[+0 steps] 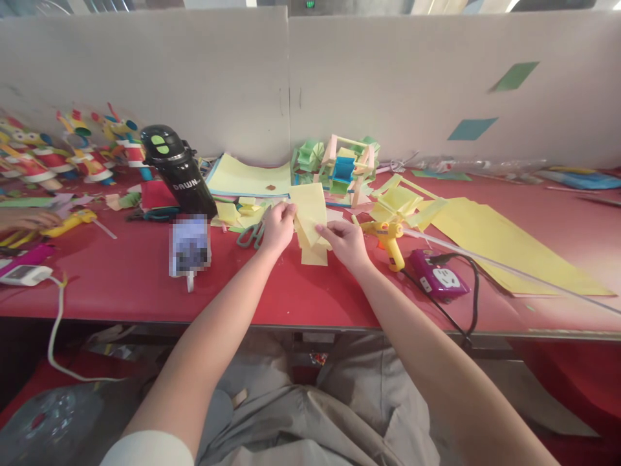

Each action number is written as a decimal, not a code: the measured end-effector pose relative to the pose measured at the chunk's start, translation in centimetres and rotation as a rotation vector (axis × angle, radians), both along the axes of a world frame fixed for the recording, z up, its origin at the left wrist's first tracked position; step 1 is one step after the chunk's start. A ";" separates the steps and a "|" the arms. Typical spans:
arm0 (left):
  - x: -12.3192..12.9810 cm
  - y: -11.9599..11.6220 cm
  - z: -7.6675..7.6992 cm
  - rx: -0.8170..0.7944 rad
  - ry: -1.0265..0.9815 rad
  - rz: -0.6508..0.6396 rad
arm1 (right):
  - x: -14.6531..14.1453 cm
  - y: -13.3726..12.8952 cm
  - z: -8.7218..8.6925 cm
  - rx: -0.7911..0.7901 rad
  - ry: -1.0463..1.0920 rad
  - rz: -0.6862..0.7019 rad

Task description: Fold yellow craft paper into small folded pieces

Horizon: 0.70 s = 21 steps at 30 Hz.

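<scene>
Head: fingers (290,211) pinch paper (310,199) well inside table edge (310,323).

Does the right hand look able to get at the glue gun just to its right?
Probably yes: the glue gun lies close beside the right hand, with no barrier visible between them. That hand is pinching yellow paper, though, so would likely release it first.

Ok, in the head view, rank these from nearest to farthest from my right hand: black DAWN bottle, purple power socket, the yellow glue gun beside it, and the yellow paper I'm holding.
1. Yellow paper: held in your right hand.
2. Yellow glue gun: just right of that hand.
3. Purple power socket: farther right.
4. Black DAWN bottle: left, beyond your left hand.
</scene>
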<state>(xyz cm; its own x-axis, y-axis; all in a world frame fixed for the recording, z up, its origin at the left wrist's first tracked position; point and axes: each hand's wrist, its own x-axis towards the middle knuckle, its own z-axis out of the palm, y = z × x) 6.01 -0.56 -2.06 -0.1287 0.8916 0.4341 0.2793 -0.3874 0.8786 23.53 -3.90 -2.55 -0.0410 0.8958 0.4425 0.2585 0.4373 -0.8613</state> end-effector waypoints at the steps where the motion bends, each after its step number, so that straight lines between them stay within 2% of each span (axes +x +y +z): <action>1: -0.1 -0.1 0.2 0.031 0.005 -0.010 | 0.0 -0.1 0.1 0.003 0.007 -0.003; 5: -0.4 -0.6 1.0 0.089 -0.041 -0.088 | 0.0 -0.3 0.3 -0.092 0.130 0.057; 11: -0.3 -0.8 1.2 -0.046 -0.259 -0.259 | -0.1 0.1 0.3 -0.237 0.385 0.168; 17: 0.0 -1.2 1.7 -0.191 -0.412 -0.444 | -0.1 0.4 0.1 -0.281 0.511 0.076; 21: -0.1 -1.0 1.7 -0.243 -0.445 -0.402 | 0.0 0.3 -0.1 -0.210 0.496 0.066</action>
